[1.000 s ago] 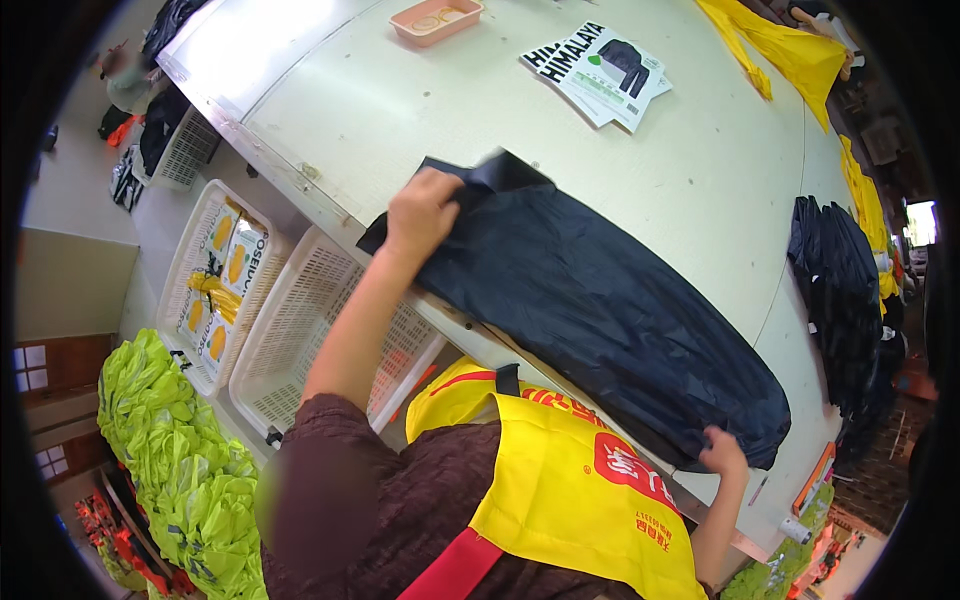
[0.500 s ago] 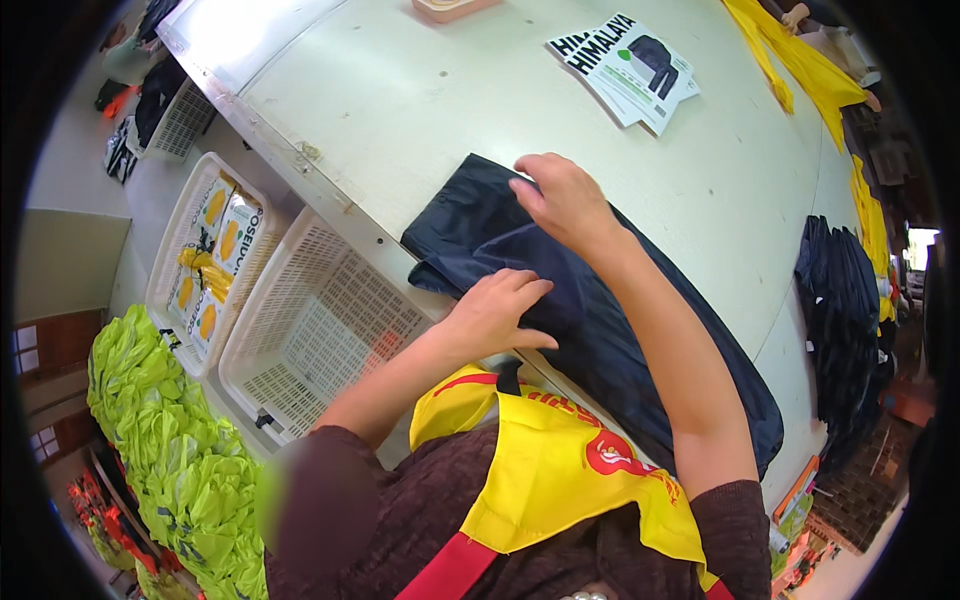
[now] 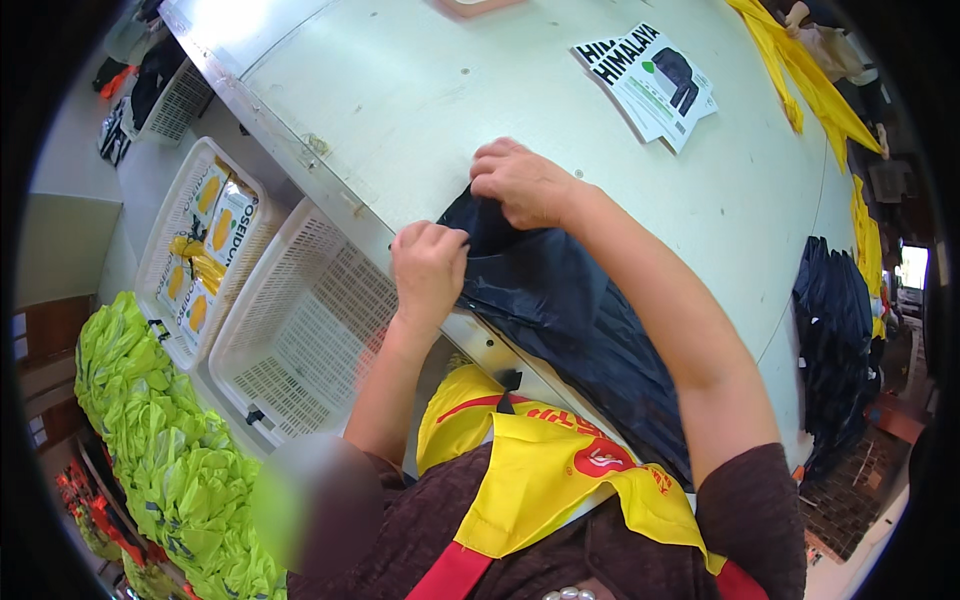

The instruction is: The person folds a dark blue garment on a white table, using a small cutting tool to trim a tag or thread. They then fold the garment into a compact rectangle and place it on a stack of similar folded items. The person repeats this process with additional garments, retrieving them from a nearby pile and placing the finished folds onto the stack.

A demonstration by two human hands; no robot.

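A dark navy garment [image 3: 590, 300] of thin, shiny fabric lies lengthwise along the near edge of the white table. My left hand [image 3: 428, 268] is closed on its near corner at the table edge, fingers curled over the fabric. Farther along the same end, my right hand [image 3: 525, 185] pinches the other corner. Between the two hands the cloth is pulled up a little and folds over itself. My right forearm crosses above the garment and hides part of it.
Left of the table stand a white plastic basket [image 3: 235, 375] and another basket [image 3: 146, 270] holding printed packs [image 3: 205, 235]. Lime-green garments [image 3: 150, 440] are heaped nearby. Printed cards [image 3: 655, 85] lie on the table [image 3: 380, 110]. Dark garments [image 3: 835, 340] and yellow pieces [image 3: 800, 70] are at right.
Both hands have gone from open, over the cloth, to gripping the corners of its end. My left hand moved left and up, and the end of the garment is now lifted and gathered.
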